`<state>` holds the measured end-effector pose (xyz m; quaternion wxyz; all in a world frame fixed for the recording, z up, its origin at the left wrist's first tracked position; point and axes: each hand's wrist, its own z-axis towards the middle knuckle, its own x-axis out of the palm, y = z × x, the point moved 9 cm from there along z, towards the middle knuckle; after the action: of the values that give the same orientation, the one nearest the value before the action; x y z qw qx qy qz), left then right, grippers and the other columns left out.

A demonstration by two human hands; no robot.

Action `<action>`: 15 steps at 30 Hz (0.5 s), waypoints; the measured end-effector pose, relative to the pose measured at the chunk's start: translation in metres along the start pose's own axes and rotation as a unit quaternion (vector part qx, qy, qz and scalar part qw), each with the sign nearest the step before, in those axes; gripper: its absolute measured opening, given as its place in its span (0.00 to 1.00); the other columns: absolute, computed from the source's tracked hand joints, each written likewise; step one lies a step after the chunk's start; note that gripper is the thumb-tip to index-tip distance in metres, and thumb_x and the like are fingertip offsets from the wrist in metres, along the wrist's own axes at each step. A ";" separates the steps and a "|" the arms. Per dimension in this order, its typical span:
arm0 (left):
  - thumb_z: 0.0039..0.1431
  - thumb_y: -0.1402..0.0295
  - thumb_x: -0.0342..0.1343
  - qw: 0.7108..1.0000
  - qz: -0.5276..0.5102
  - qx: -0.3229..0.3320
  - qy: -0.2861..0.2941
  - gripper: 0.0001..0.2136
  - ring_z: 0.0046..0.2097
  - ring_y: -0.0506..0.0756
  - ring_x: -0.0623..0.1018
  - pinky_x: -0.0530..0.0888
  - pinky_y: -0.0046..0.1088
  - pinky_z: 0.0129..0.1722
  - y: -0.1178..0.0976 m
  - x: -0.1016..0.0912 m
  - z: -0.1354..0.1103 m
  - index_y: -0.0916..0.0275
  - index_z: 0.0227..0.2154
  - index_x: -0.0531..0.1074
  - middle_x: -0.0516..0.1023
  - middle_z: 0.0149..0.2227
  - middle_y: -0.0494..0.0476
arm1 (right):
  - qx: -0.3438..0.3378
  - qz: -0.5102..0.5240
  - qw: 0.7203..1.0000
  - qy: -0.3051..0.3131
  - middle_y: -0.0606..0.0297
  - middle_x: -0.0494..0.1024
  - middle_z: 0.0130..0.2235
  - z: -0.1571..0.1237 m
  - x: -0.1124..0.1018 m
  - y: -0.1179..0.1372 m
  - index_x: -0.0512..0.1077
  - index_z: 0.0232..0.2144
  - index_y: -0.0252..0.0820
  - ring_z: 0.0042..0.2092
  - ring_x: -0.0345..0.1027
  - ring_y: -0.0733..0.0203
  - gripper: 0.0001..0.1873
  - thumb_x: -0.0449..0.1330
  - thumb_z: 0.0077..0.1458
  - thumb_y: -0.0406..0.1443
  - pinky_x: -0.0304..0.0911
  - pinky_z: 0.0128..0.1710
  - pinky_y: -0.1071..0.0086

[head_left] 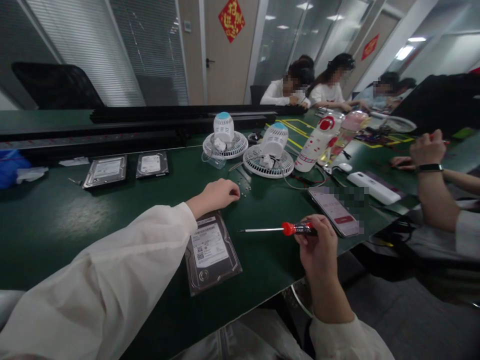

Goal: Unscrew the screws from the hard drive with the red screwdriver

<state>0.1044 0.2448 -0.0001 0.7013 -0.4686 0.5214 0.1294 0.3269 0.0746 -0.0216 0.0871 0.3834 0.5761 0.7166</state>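
My right hand is wrapped round the red and black handle of a screwdriver, whose bare shaft points left over the table. Small loose screws lie on the green tabletop, right beside the curled fingers of my left hand. Those fingertips are pressed together, and whatever they may hold is too small or hidden to see. A hard disk drive with a white label lies flat below my left wrist, its upper edge partly covered by my sleeve.
Two more hard drives lie at the left. White fans rest face down behind the screws. Decorated bottles, a phone and a white power bank are on the right. A co-worker's hand is at far right.
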 end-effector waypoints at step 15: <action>0.65 0.72 0.58 0.994 0.093 0.015 -0.053 0.07 0.49 0.62 0.80 0.76 0.38 0.48 -0.023 -0.014 -0.019 0.61 0.41 0.81 0.83 0.46 0.60 | -0.012 0.009 1.000 -0.014 0.74 0.69 0.21 0.005 -0.005 -0.001 0.70 0.22 0.40 0.17 0.55 0.75 0.15 0.72 0.37 0.39 0.50 0.13 0.80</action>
<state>0.1021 0.2215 0.0233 0.7196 -0.4001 0.5268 0.2111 0.3330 0.0756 -0.0246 0.0930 0.3978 0.5626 0.7188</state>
